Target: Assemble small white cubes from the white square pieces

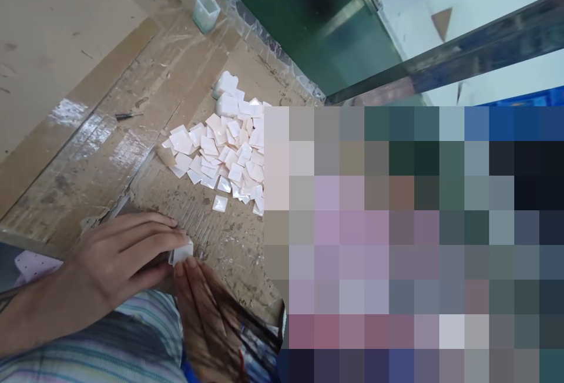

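My left hand (118, 265) reaches in from the lower left, fingers pressed together on a small white square piece (182, 252) at the near edge of the cardboard-covered table (88, 107). My right hand (207, 312) comes up from below, its fingertips meeting the same piece. A heap of white and pale pink square pieces (224, 154) lies on the cardboard a short way beyond my hands. One loose square (220, 202) sits between the heap and my fingers.
Two small translucent cups (205, 11) stand at the table's far edge, near a dark green panel (308, 13). A thin dark tool (127, 116) lies left of the heap. Shiny tape strips cross the cardboard. The lower right is blurred out.
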Motion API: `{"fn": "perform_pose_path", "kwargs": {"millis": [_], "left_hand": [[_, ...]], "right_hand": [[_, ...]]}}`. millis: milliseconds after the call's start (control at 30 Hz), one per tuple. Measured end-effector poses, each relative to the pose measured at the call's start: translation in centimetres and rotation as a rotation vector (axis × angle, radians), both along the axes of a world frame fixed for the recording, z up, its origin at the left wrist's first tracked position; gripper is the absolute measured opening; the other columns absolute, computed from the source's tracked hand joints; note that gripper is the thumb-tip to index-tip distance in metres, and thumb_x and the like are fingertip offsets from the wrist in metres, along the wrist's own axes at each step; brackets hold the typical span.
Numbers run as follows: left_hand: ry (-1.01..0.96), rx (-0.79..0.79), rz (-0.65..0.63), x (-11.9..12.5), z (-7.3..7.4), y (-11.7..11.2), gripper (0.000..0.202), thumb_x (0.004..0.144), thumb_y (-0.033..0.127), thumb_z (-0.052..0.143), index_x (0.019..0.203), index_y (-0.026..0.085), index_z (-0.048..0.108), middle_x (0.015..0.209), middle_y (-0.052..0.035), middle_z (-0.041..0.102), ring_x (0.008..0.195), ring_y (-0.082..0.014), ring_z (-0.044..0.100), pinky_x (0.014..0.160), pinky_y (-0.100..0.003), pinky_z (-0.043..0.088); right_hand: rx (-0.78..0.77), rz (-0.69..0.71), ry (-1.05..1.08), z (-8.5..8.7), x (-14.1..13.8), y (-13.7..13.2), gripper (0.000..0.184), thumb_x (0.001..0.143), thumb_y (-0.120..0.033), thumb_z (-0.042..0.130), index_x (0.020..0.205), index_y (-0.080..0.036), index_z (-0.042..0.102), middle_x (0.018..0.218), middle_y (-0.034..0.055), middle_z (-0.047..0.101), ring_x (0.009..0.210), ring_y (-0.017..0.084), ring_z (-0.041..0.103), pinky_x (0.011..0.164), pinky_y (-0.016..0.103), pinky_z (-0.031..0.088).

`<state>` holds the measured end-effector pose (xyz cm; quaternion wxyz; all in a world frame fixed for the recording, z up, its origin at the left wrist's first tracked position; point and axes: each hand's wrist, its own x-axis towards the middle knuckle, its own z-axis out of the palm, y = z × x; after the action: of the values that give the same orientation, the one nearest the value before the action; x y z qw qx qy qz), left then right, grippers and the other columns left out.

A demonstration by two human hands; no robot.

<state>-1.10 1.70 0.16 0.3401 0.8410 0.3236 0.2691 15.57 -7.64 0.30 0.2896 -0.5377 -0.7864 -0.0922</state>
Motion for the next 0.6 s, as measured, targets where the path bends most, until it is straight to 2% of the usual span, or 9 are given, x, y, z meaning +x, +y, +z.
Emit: {"fn": "perform_pose_path", "kwargs": {"millis": [67,200,267,467,600], "left_hand": [[0.004,-0.012,-0.012,0.0,0.0,0.0,0.025,0.098,0.013,0.051,0.121,0.020,0.056,0.118,0.0005,0.063,0.115,-0.0133,0.054,0.108,-0.026,0.037],[-0.011,-0.007,0.011,0.0,-0.2,-0.1,0.021,0.101,0.021,0.047,0.120,0.023,0.056,0.117,0.0015,0.064,0.115,-0.0128,0.054,0.108,-0.025,0.036],[0.004,-0.033,0.005,0.0,-0.2,-0.2,0.022,0.100,0.020,0.049,0.121,0.023,0.056,0.118,0.0022,0.064,0.115,-0.0127,0.054,0.109,-0.025,0.036],[0.086,-0.010,-0.079,-0.4,0.1,0.1,0.039,0.094,0.006,0.056,0.129,0.020,0.051,0.125,0.0016,0.061,0.120,-0.0139,0.053,0.112,-0.028,0.037],[0.070,0.003,-0.149,-1.7,0.2,0.0,0.036,0.100,0.012,0.043,0.132,0.026,0.052,0.136,0.0034,0.055,0.128,-0.0157,0.050,0.113,-0.029,0.040]], "right_hand": [[-0.013,0.007,-0.021,0.2,0.2,0.0,0.030,0.095,-0.008,0.042,0.106,-0.010,0.071,0.103,0.0065,0.075,0.106,0.017,0.067,0.107,0.027,0.048],[-0.062,0.017,-0.013,0.4,0.4,0.1,0.031,0.096,-0.009,0.040,0.106,-0.011,0.070,0.103,0.0052,0.075,0.106,0.016,0.067,0.104,0.026,0.051],[-0.062,0.018,0.014,0.4,0.3,0.2,0.032,0.096,-0.009,0.039,0.104,-0.010,0.071,0.101,0.0059,0.075,0.107,0.017,0.067,0.105,0.026,0.050],[-0.087,-0.005,0.053,0.6,0.2,0.6,0.038,0.096,-0.008,0.034,0.105,-0.010,0.071,0.106,0.0061,0.074,0.115,0.016,0.062,0.113,0.025,0.040],[-0.115,0.004,0.023,0.9,0.6,0.4,0.041,0.097,-0.009,0.031,0.105,-0.013,0.071,0.114,0.0035,0.072,0.126,0.015,0.055,0.115,0.025,0.036]]}}
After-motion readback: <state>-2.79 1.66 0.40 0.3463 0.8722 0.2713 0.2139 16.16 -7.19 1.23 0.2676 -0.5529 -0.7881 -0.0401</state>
